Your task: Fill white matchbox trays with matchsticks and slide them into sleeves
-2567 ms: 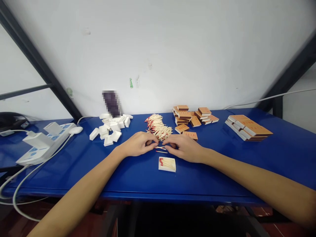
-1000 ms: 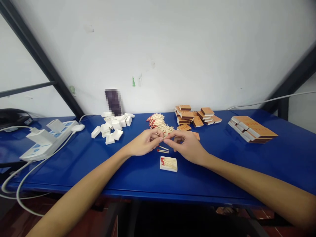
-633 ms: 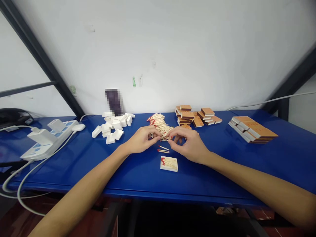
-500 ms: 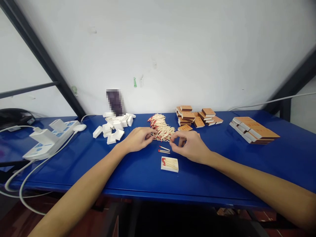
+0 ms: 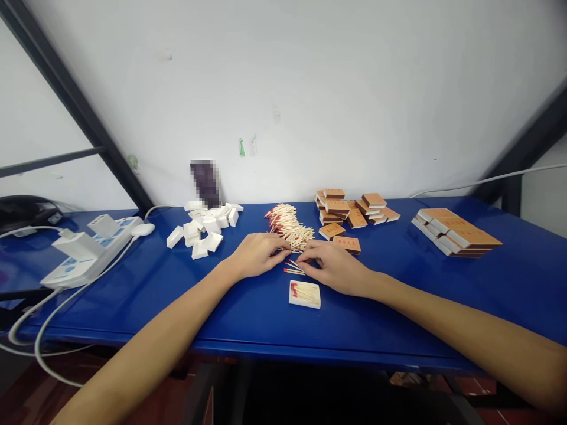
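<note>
In the head view, my left hand [image 5: 260, 255] is closed, thumb and fingers drawn together at the near edge of a heap of red-tipped matches [image 5: 287, 227]. Across from it, my right hand [image 5: 335, 267] has its thumb and fingertips pinched over a few loose matches [image 5: 294, 271]. Whatever either pinch holds is too small or hidden to make out. Just below the loose matches lies a white matchbox tray [image 5: 305, 305], with several matches inside, their red heads to the left.
Several white trays [image 5: 211, 224] are piled at the left back. Brown matchbox sleeves [image 5: 336, 206] are heaped right of the matches, with one sleeve [image 5: 348, 245] behind my right hand. Stacked matchboxes [image 5: 465, 230] stand far right. A power strip [image 5: 95, 254] with cables lies left.
My right hand has moved left and slightly down to the loose matches, uncovering a sleeve behind it. My left hand has shifted right along the heap, its fingers nearer the right hand.
</note>
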Available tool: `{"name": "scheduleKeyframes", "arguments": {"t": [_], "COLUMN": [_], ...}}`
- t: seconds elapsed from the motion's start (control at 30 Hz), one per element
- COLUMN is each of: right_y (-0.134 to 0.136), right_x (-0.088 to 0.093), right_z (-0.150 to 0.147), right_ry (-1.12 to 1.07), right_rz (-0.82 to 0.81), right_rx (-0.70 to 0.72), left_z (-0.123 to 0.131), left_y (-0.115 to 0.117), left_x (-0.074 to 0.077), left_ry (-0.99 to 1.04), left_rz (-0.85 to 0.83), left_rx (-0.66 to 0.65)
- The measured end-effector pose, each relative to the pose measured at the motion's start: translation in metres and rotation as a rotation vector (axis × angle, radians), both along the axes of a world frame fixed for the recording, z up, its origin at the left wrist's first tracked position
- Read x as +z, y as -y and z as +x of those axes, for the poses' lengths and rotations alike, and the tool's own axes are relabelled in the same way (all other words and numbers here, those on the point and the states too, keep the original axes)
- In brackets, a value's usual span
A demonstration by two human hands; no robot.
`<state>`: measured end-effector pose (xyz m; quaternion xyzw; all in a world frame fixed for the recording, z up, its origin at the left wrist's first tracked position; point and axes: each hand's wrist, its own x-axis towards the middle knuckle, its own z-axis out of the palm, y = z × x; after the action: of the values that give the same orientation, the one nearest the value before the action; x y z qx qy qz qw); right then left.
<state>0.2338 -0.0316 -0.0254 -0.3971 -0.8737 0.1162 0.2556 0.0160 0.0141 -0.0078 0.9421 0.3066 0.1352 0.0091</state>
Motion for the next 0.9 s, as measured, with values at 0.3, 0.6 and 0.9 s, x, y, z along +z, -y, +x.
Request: {"name": "scheduleKeyframes", "arguments": {"t": [0.3, 0.6, 0.9], "right_y": [0.000, -0.001, -0.004], "right_x": [0.001, 0.002, 0.004], "right_z": [-0.003, -0.002, 0.008], "right_ry": [-0.002, 0.014, 0.045], "right_rz": [-0.125, -0.124, -0.110], "right_rx": [-0.028, -0.028, 0.010], "left_z": [0.014, 0.018, 0.013], "left_y": [0.002, 0.007, 0.009], "left_x": [-0.003, -0.002, 0.003], "left_ry": [-0.074, -0.092, 0.047], "left_rz": [0.137, 0.099, 0.014], "left_rx": [0.189, 0.251, 0.229]}}
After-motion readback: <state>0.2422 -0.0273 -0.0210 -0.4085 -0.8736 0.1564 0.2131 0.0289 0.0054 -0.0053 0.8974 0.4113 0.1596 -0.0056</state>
